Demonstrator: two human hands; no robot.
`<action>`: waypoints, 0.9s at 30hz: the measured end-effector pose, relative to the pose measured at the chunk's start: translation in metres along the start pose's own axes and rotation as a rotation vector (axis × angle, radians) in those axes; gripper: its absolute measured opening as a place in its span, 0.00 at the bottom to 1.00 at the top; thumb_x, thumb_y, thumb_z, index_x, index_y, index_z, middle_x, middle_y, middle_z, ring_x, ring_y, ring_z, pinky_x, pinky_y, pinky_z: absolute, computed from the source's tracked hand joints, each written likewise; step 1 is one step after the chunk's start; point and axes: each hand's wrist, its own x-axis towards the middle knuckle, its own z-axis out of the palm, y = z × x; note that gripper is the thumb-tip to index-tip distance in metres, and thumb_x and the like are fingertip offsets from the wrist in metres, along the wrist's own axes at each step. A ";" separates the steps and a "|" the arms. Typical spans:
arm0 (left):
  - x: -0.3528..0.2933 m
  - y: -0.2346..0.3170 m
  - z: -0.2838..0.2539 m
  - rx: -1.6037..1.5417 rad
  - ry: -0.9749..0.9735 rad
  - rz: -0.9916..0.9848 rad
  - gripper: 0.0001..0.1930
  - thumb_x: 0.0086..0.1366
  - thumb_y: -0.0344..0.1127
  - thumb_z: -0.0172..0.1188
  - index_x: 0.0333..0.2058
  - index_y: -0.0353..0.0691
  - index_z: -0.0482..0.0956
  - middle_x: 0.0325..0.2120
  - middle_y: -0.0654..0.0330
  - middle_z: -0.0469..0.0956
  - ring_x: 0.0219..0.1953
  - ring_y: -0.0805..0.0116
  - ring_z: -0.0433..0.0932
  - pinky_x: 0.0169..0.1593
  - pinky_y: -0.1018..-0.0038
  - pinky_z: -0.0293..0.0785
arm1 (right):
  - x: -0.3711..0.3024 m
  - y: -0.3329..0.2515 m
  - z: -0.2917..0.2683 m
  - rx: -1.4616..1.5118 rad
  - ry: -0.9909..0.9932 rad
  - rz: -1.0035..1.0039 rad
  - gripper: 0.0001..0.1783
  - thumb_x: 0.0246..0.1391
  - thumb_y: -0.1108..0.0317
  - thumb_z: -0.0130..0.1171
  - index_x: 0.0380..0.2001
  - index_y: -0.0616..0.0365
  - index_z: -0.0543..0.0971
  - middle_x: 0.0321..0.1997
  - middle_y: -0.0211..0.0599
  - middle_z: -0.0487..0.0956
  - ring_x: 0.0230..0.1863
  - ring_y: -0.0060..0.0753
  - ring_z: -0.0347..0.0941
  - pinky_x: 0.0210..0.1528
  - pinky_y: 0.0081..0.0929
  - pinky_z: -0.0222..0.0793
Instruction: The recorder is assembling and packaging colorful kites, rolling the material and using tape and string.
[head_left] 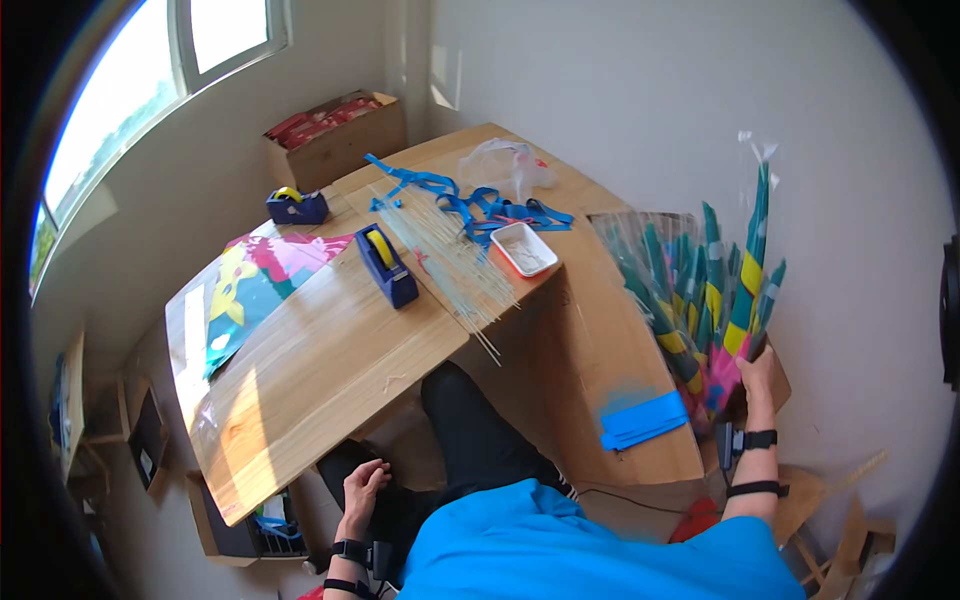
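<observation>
My right hand [757,378] reaches out to the far right and is closed around the lower end of a rolled teal, yellow and pink bundle [745,290] in a clear sleeve. That bundle stands upright among several similar rolls [685,290] in a cardboard box. Over my thigh, by the table's front edge, my left hand [364,488] hangs with loosely bent fingers and nothing visible in it. A multicoloured printed sheet [262,280] lies on the left of the wooden table [350,370].
Two tape dispensers [388,265] [298,206], thin rods [445,250], blue ribbon [425,180], a white tray [523,249] and a plastic bag [505,165] lie on the table. Blue strips [643,420] rest on a cardboard panel [590,350]. A carton [340,135] stands behind.
</observation>
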 end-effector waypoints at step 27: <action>0.104 0.054 -0.052 1.047 0.583 0.363 0.28 0.64 0.38 0.59 0.62 0.45 0.66 0.66 0.57 0.60 0.68 0.54 0.55 0.70 0.56 0.50 | -0.392 -0.555 0.317 0.693 -1.061 -1.267 0.16 0.53 0.74 0.56 0.46 0.62 0.76 0.49 0.49 0.78 0.51 0.52 0.75 0.52 0.41 0.72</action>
